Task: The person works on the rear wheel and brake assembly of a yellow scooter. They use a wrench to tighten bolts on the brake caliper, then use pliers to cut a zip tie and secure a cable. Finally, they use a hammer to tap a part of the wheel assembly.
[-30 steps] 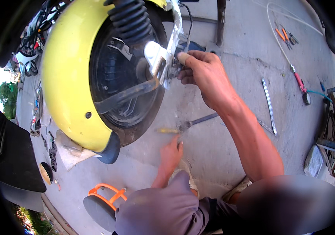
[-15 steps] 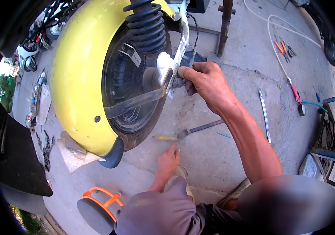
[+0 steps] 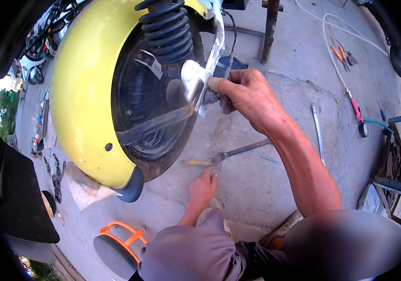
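head — left fisheye of two | faces down | wheel (image 3: 156, 99) near

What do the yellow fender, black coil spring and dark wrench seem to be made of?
Yellow fender: glossy plastic or painted metal; smooth highlights fit both. Black coil spring: likely steel, dark-coated, by its thick coils. Dark wrench: probably steel; dull, grey-black shaft.

Orange-handled pliers (image 3: 338, 56) lie toward the floor's (image 3: 261, 196) far right corner. An orange-framed stool (image 3: 115, 254) sits near its left edge.

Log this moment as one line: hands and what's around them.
right hand: at axle end | left hand: nearest yellow-handled tool | dark wrench: on ground | yellow fender: over wheel
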{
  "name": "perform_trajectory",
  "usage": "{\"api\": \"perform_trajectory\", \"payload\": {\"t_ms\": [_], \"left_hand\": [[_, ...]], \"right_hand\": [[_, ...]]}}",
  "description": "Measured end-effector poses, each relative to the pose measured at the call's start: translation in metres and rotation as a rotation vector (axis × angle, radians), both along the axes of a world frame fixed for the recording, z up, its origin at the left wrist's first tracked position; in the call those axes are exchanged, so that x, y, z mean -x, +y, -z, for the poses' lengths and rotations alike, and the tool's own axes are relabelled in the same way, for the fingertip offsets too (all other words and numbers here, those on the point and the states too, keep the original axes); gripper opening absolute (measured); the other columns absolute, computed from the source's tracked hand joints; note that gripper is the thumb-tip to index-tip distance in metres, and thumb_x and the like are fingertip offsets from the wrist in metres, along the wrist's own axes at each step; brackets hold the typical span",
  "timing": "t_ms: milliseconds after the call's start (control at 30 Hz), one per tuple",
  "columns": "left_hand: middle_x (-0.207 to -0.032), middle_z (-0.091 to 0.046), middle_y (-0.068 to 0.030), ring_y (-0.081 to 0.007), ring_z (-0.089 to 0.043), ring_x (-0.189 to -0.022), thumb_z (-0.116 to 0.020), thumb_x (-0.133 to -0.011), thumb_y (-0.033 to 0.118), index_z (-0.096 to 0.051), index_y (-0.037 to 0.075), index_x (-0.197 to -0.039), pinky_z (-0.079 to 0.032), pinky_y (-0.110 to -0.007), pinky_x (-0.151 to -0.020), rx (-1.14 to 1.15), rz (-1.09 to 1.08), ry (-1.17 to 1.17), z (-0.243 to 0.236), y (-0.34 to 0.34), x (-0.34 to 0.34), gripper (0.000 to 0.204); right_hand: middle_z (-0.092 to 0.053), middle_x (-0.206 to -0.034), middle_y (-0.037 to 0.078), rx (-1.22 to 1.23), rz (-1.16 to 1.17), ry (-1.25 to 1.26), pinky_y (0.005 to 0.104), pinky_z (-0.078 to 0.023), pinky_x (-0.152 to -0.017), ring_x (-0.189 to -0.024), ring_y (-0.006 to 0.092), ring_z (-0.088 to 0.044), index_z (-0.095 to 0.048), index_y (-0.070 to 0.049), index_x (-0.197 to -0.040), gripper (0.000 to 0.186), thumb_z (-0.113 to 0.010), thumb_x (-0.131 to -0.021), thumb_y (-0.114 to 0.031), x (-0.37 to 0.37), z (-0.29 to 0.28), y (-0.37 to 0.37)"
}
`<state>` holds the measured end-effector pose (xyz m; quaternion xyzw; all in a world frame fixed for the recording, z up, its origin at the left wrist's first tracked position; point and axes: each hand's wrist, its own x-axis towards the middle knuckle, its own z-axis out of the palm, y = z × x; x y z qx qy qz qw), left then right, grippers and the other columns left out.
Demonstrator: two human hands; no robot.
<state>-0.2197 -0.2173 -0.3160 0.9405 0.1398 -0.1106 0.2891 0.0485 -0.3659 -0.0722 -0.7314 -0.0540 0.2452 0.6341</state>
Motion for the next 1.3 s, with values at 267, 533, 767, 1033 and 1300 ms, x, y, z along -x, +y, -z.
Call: {"api": "perform_trajectory", "payload": {"t_ms": [267,533,767,1033,1300], "left_hand": [[-0.080,-0.074,-0.0187,-0.0441,-0.072,-0.075,-0.066,-0.100,0.027,-0.063,0.016,-0.134,-0.055,-0.057,-0.068,0.003,0.002,-0.018,0.003,-0.001,-0.001,0.036],[-0.076,-0.073,-0.0188,-0.0433,-0.072,-0.071,-0.067,-0.099,0.026,-0.063,0.016,-0.132,-0.055,-0.056,-0.065,0.016,-0.003,-0.071,0.005,-0.001,-0.002,0.034],[-0.076,-0.073,-0.0184,-0.0429,-0.072,-0.071,-0.068,-0.099,0.026,-0.063,0.016,-0.132,-0.055,-0.056,-0.065,0.005,-0.015,-0.057,0.008,0.000,-0.001,0.034],[-0.077,-0.073,-0.0177,-0.0420,-0.073,-0.074,-0.068,-0.099,0.026,-0.063,0.016,-0.131,-0.056,-0.055,-0.066,0.004,-0.011,-0.057,0.008,-0.002,-0.003,0.034],[-0.075,-0.073,-0.0173,-0.0421,-0.072,-0.071,-0.068,-0.099,0.025,-0.064,0.016,-0.130,-0.055,-0.055,-0.065,-0.007,-0.025,-0.062,0.006,-0.001,-0.002,0.032]], "right_hand": [[-0.060,-0.067,0.003,0.031,-0.005,-0.032,0.0287,-0.046,-0.057,-0.060,0.0108,-0.056,-0.074,0.001,-0.087,0.047,-0.068,-0.103,-0.043,0.003,0.005,0.001],[-0.060,-0.070,0.003,-0.134,0.069,-0.010,0.0295,-0.048,-0.059,-0.061,0.0112,-0.056,-0.071,0.002,-0.093,0.041,-0.066,-0.104,-0.038,0.000,0.022,0.001],[-0.059,-0.070,0.003,-0.077,0.030,0.038,0.0284,-0.047,-0.059,-0.061,0.0105,-0.054,-0.071,0.003,-0.095,0.038,-0.068,-0.103,-0.034,0.002,0.014,0.006],[-0.059,-0.069,0.002,-0.130,0.092,-0.023,0.0282,-0.045,-0.058,-0.061,0.0099,-0.054,-0.071,0.001,-0.090,0.039,-0.067,-0.103,-0.035,0.004,0.027,0.008],[-0.059,-0.068,0.003,-0.244,0.174,-0.013,0.0290,-0.044,-0.055,-0.059,0.0094,-0.054,-0.070,0.002,-0.088,0.038,-0.065,-0.104,-0.032,0.010,0.025,0.013]]}}
